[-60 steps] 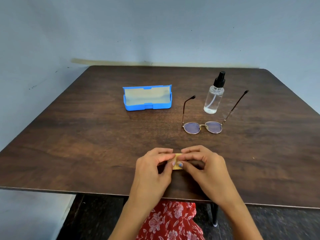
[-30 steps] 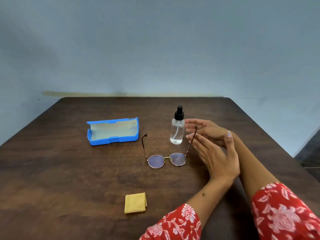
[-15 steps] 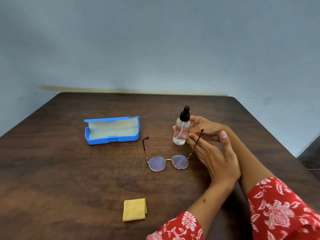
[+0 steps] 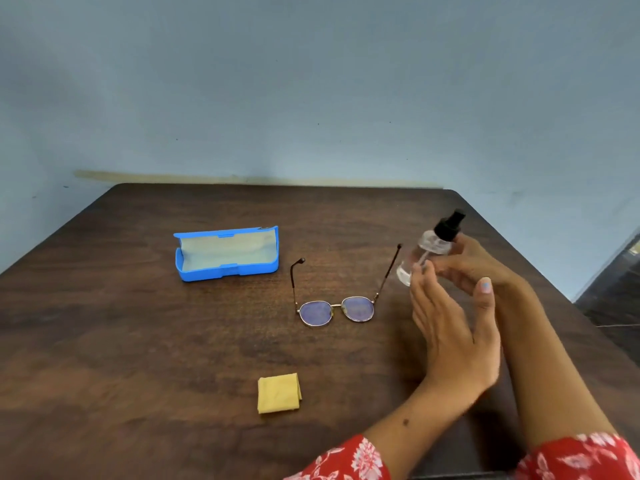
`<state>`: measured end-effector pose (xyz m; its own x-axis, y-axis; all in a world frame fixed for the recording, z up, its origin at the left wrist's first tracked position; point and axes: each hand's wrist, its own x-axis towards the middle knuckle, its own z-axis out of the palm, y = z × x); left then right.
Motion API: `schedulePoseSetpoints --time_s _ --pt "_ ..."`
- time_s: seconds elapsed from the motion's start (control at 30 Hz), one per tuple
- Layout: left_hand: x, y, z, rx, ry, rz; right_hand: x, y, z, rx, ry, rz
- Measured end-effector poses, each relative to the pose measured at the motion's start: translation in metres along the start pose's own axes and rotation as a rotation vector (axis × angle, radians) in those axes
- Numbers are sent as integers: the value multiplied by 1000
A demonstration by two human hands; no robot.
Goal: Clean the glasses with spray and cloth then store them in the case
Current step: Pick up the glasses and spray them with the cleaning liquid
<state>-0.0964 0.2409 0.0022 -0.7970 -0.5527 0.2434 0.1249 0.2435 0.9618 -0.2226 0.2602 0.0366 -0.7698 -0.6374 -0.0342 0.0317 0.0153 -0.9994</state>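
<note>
A clear spray bottle (image 4: 431,244) with a black nozzle is tilted and lifted off the table, held by my right hand (image 4: 474,268). My left hand (image 4: 450,327) is in front of it, fingers straight, fingertips near the bottle's base. Gold-framed glasses (image 4: 336,308) with tinted lenses lie on the dark wooden table (image 4: 138,341), arms unfolded and pointing away from me. An open blue case (image 4: 225,252) with a pale lining lies to their left. A folded yellow cloth (image 4: 278,393) lies nearer to me.
The table's far edge meets a pale blue wall (image 4: 311,98). Its right edge falls off beside my right forearm, with dark floor (image 4: 616,292) beyond. Red floral sleeves (image 4: 346,459) cover both my upper arms at the bottom of the view.
My hands left the yellow cloth on the table and reached right. My right hand took the spray bottle, and it has since risen off the table and tilted.
</note>
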Motion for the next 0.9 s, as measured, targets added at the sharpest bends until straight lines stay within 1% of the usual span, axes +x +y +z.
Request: schedulePoseSetpoints --time_s 0.07,0.13,0.23,0.33,0.4,0.47,0.5,0.53,0.57,0.6,0.67,0.73,0.83,0.9 --pt "-15 4 -14 -29 -89 46 -31 1 -5 -68 110 -85" --pt "-29 7 -33 -68 -129 92 -59 5 0 -103 154 -154" --pt "-48 4 -66 -124 -154 116 -89 13 20 -105 164 -237" --pt "-55 -3 -102 -143 -138 82 -103 21 46 -45 136 -252" --pt "-48 -10 -130 -184 -44 20 -105 26 62 40 97 -237" --pt "-34 -19 -160 -200 149 -17 -103 27 79 129 -5 -183" --pt "-23 -25 -174 -146 238 -30 -100 27 88 182 -68 -145" --pt "-12 -31 -187 -66 289 -58 -96 27 95 254 -122 -101" --pt "0 -37 -197 24 291 -103 -92 27 102 333 -164 -59" --pt "11 -42 -206 124 252 -156 -89 27 108 402 -196 -26" --pt "29 -54 -217 333 118 -219 -86 29 118 503 -260 7" --pt "40 -61 -222 470 -2 -180 -85 32 123 566 -311 21" --pt "49 -64 -227 488 -138 -75 -84 34 124 692 -364 40" --pt "53 -66 -230 498 -185 -18 -84 32 124 732 -369 45"
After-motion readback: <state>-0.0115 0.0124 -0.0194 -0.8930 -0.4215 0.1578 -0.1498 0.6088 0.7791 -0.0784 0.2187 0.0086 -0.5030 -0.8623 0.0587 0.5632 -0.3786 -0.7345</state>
